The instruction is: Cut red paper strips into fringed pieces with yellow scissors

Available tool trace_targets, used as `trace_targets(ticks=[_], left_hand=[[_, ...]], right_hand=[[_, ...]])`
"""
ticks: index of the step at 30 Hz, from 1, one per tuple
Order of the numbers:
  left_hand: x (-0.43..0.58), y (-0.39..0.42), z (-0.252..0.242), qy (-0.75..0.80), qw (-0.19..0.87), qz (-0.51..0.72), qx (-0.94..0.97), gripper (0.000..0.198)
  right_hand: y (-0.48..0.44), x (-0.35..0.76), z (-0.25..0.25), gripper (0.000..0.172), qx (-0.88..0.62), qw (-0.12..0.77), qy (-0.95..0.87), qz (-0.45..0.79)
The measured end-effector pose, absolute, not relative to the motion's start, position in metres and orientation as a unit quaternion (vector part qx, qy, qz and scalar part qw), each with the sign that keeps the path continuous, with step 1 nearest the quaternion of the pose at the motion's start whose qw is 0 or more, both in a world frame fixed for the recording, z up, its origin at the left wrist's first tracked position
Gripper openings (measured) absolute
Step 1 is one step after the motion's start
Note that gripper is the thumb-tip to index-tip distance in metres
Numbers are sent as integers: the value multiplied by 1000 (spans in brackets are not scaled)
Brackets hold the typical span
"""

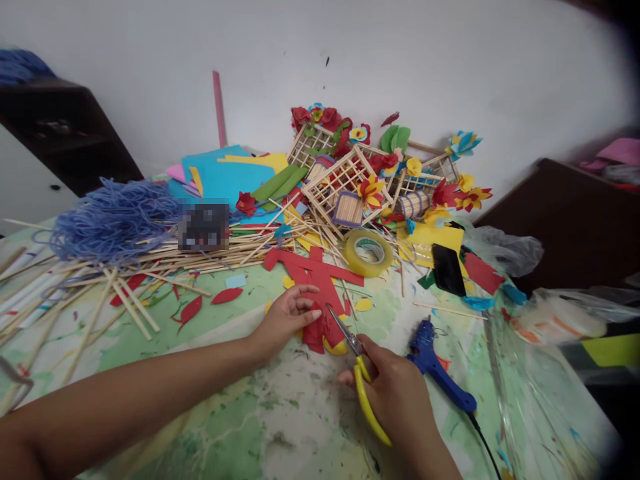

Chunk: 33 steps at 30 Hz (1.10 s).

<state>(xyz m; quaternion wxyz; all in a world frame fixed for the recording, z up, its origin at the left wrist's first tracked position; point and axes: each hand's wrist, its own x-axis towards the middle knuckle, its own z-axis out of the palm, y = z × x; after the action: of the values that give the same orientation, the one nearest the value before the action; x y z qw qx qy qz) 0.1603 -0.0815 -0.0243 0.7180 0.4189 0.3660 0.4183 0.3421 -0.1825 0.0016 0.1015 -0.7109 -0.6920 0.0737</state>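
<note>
My right hand is closed round the yellow handles of a pair of scissors, whose blades point up-left toward a piece of red paper. My left hand rests on the table with its fingers curled over the near edge of that red paper, pinning it down. A yellow scrap lies just under the scissor blades.
A blue glue gun lies right of my right hand. Behind are a tape roll, a black phone, wooden sticks, blue yarn, coloured paper sheets, stick crates with paper flowers and plastic bags.
</note>
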Motion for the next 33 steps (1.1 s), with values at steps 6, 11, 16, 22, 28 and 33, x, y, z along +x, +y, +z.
trace_targets(ticks=[6,11,16,22,28,33], left_hand=[[159,-81,-25,363,720,413,423,48],[160,-86,-25,331,739,352,470,58],[168,-104,-27,256,750,259,552,79],[172,-117,-29,253,747,204,580,77],[171,-111,-28,264,734,275,562,87],[173,-107,-28,278,752,335,495,84]], right_hand=[[-183,341,6,52,-716,121,-684,68],[-182,342,3,52,-696,169,-693,82],[-184,334,-2,41,-662,297,-669,164],[-187,321,-5,35,-616,361,-654,251],[-189,323,-5,33,-649,367,-627,227],[-189,325,-5,37,-656,355,-628,222]])
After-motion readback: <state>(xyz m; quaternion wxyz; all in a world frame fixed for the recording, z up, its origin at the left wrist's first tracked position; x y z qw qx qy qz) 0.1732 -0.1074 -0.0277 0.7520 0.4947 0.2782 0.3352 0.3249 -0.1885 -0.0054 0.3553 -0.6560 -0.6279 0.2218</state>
